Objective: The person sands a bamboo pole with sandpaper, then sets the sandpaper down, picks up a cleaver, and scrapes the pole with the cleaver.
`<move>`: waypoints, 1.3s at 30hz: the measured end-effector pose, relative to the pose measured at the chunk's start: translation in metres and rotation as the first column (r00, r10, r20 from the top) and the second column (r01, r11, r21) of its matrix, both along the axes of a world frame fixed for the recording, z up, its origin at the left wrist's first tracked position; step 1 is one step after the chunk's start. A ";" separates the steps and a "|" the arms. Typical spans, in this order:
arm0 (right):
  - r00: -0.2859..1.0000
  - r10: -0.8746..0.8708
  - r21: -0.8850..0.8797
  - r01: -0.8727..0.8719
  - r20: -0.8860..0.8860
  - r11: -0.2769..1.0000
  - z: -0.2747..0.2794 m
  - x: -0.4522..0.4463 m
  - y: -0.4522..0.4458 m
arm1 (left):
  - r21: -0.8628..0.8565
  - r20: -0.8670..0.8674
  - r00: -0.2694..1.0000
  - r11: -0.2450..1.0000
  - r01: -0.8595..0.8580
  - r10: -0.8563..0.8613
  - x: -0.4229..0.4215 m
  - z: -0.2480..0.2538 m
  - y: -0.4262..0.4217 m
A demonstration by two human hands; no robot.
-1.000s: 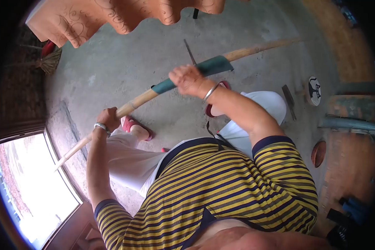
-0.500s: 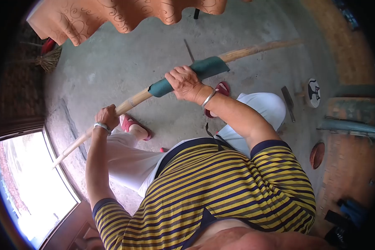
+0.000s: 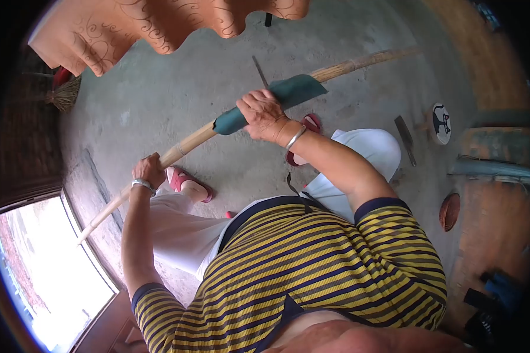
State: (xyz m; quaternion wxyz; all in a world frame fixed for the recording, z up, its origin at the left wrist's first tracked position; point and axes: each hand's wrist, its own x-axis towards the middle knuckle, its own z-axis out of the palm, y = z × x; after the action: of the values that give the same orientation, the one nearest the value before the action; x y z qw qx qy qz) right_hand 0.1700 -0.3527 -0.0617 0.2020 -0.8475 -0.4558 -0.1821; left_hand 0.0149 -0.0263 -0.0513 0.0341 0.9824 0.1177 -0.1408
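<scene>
A long bamboo pole (image 3: 188, 143) slants across in front of me, from the doorway at lower left up to the right. My left hand (image 3: 149, 170) is closed around its bare lower part. Further up, my right hand (image 3: 262, 115) wraps over a dark green sheet (image 3: 297, 92) rolled round the pole, pressing it against the bamboo. The sheet's right end flares open beside the pole. How the sheet closes underneath is hidden. A thin dark stick (image 3: 259, 71) lies on the floor behind the sheet.
An orange wavy curtain (image 3: 123, 29) hangs at the top. A broom (image 3: 65, 94) stands at left, near a bright doorway (image 3: 50, 265). On the right are a flat blade-like tool (image 3: 405, 140), a round cat-patterned stool top (image 3: 441, 123) and a brown basket (image 3: 449, 212).
The view has shifted slightly, and the curtain appears further left. Both hands keep their hold, with the sheet and pole nearly in the same position.
</scene>
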 end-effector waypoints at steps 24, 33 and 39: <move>0.893 -0.445 -0.450 0.426 0.068 0.785 0.030 0.125 -0.192 | -0.036 0.020 0.999 0.998 -0.045 0.045 -0.002 -0.001 0.003; 0.877 -0.480 -0.446 0.430 0.001 0.785 0.035 0.103 -0.177 | -0.017 -0.092 0.995 0.999 -0.049 0.047 -0.001 0.008 -0.008; 0.916 -0.400 -0.319 0.369 -0.036 0.873 0.032 0.097 -0.178 | -0.040 -0.073 0.996 0.998 -0.046 0.043 0.001 0.008 -0.010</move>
State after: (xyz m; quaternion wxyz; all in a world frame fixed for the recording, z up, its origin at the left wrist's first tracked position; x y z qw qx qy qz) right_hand 0.2673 -0.5309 -0.0293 0.0507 -0.9502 -0.2897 -0.1029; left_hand 0.0158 -0.0359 -0.0436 0.0534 0.9729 0.1378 -0.1779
